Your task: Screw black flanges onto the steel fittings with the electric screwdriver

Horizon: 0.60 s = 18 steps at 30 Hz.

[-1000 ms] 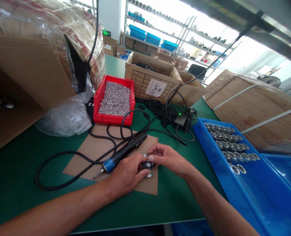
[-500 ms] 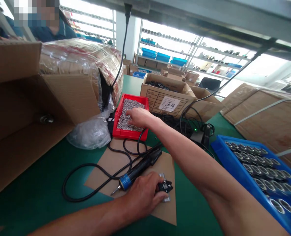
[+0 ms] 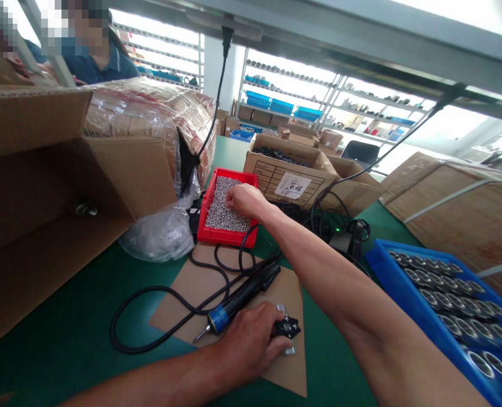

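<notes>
Left hand (image 3: 253, 336) is pinching, its grip clamped on a black part (image 3: 289, 327) between thumb and fingers, low over the brown sheet (image 3: 291, 376). Black part is lying about flat, round-marked face turning up, pointed end aiming right, away from the palm; its long axis seems to be running left-right, but fingers are hiding the left end. Silver metal piece (image 3: 289, 351) is showing under it at the near and far sides, crossing that axis. Right hand (image 3: 246, 200) is reaching into the red bin (image 3: 225, 237), fingers curling at the small metal pieces (image 3: 219, 219); cannot tell whether its grip is holding any. Electric screwdriver (image 3: 242, 297) is lying just beside the left hand, long axis running diagonally, bit pointing near-left, cable end far-right. Black cable (image 3: 126, 346) is looping left onto the green counter (image 3: 77, 350). Blue tray (image 3: 441, 350) is sitting at right, carrying rows of metal rings (image 3: 458, 302).
</notes>
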### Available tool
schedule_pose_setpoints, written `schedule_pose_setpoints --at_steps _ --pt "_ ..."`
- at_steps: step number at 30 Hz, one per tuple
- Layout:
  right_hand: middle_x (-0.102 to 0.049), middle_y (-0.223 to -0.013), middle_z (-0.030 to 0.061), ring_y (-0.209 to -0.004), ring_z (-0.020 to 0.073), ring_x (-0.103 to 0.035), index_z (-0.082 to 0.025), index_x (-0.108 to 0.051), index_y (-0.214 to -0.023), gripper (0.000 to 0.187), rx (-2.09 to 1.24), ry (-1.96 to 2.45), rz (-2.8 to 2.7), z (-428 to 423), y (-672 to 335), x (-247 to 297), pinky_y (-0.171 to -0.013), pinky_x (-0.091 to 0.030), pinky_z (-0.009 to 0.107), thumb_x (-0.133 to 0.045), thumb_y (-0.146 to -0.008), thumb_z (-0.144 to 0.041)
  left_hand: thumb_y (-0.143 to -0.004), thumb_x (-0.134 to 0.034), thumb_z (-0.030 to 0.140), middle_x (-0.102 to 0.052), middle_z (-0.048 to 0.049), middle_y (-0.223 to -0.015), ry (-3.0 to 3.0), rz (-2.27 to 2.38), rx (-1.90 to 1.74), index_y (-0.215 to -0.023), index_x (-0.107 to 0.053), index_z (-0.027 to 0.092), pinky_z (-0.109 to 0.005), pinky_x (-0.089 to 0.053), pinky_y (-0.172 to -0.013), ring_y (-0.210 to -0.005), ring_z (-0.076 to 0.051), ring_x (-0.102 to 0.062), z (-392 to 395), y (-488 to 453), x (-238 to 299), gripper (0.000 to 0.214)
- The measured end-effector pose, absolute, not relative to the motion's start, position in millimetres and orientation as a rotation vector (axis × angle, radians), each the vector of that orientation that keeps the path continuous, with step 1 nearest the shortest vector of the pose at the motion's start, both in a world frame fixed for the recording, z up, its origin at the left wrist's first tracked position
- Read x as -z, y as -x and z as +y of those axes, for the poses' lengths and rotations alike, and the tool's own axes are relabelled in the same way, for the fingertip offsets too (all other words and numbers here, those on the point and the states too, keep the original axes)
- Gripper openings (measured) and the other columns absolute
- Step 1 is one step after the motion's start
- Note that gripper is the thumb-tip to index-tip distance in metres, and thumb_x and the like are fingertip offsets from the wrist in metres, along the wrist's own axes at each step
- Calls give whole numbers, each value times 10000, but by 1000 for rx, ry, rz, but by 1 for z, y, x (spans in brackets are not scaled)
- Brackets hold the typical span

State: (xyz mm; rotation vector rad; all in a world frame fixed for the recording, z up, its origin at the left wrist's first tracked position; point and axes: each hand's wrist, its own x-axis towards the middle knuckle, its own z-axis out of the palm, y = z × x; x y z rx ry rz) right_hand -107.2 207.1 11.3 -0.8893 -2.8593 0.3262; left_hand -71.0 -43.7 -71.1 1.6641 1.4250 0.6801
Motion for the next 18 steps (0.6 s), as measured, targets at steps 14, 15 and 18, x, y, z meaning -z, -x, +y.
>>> schedule_pose_setpoints --at_steps 14,15,18 --pt "-648 -654 2 -563 113 -620 -133 -655 -830 209 -1297 836 -2130 140 -16 -33 -484 -453 219 -709 -754 -320 -866 -613 343 -654 -32 -923 -1711 1425 -716 -1033 -597 198 -304 -444 -741 -835 -192 -606 -45 64 75 221" --pt "-653 -658 0 -569 117 -621 -139 -663 -855 202 -1378 873 -2092 128 -32 -29 -490 -463 226 -703 -755 -311 -866 -616 345 -650 -26 -906 -1711 1422 -723 -1031 -597 199 -301 -441 -732 -820 -188 -604 -45 64 75 221" --pt "-648 -649 -6 -575 123 -602 -166 -685 -906 181 -1533 975 -2034 93 -75 -11 -521 -481 255 -671 -796 -310 -868 -616 341 -639 -6 -853 -1706 1412 -747 -1044 -592 206 -291 -433 -708 -776 -172 -598 -45 63 79 223"
